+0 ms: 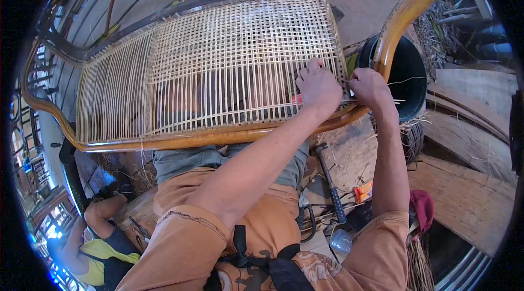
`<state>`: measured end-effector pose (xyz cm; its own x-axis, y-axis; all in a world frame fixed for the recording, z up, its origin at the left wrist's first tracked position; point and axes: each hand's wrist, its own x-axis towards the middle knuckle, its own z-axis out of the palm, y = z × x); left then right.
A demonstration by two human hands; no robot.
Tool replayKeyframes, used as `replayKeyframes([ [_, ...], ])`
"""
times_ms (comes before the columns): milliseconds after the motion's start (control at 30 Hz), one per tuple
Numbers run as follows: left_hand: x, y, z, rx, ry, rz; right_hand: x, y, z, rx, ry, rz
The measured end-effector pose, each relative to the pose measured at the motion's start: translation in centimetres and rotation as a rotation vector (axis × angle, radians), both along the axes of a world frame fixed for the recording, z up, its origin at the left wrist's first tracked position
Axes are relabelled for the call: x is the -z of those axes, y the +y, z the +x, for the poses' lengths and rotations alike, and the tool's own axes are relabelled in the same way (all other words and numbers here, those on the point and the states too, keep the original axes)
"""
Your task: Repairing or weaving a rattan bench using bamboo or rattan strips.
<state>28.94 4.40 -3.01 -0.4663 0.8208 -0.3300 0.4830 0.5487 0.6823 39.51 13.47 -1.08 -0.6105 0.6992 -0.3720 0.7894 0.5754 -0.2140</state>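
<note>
A woven cane panel sits within a varnished rattan frame, lying across my lap. Its far part is a tight open-square weave; nearer me mostly lengthwise strands show. My left hand rests on the panel near its right end, fingers bent and apart over the strands. Just beyond that right edge, my right hand is closed in a pinch, with a thin cane strand trailing out to the right. Its fingertips are partly hidden. A small red object shows through the strands beside my left hand.
A dark bucket stands behind the curved rattan arm. A hammer, an orange packet and a clear plastic container lie on the right. Planks cover the right side. Another person sits at lower left.
</note>
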Motion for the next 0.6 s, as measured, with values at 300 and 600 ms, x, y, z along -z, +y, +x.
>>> replayKeyframes([
  [300, 0.6, -1.1, 0.2, 0.089, 0.132, 0.105, -0.2, -0.6, -0.8, 0.101, -0.096, -0.032],
  [600, 0.9, -0.8, 0.6, 0.084, 0.27, 0.092, 0.3, -0.7, -0.8, 0.028, -0.081, 0.036],
])
